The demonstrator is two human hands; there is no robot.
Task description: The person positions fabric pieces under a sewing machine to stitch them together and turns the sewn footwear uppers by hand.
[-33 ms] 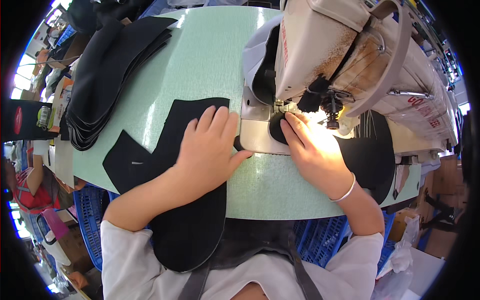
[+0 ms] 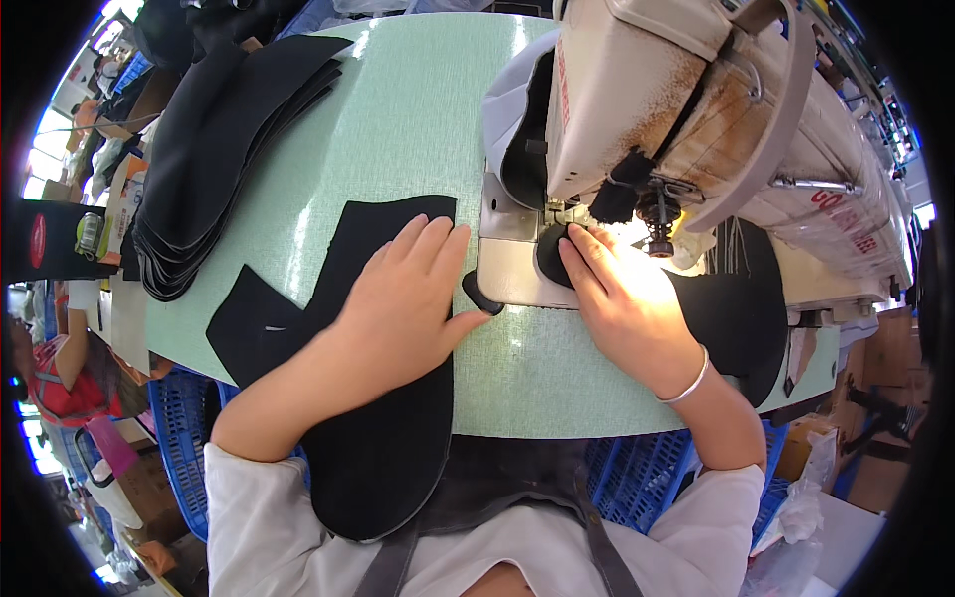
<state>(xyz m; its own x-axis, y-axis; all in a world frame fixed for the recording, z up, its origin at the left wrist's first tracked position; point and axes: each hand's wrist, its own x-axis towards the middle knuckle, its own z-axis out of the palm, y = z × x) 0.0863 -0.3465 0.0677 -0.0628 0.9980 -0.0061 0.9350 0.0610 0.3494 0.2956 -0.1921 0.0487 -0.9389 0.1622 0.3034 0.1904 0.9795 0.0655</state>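
My left hand (image 2: 403, 298) lies flat with fingers stretched out on a large black fabric piece (image 2: 383, 463), which hangs over the table's near edge. At the sewing machine (image 2: 637, 90), my right hand (image 2: 632, 313) rests with extended fingers on another black fabric piece (image 2: 736, 313). Its fingertips press beside the lit presser foot (image 2: 563, 215); the thumb is mostly hidden. That piece spreads under the hand and out to the right. A small rounded black part (image 2: 481, 295) sits at the left edge of the metal plate (image 2: 512, 261), near my left thumb.
A stack of black cut pieces (image 2: 204, 164) lies at the far left of the pale green table (image 2: 418, 109). Blue plastic baskets (image 2: 181, 428) stand below the near edge. A person in red (image 2: 65, 373) is at the far left.
My left hand has shifted very slightly down and to the left, and the fabric beneath it a little. The right hand stays at the presser foot.
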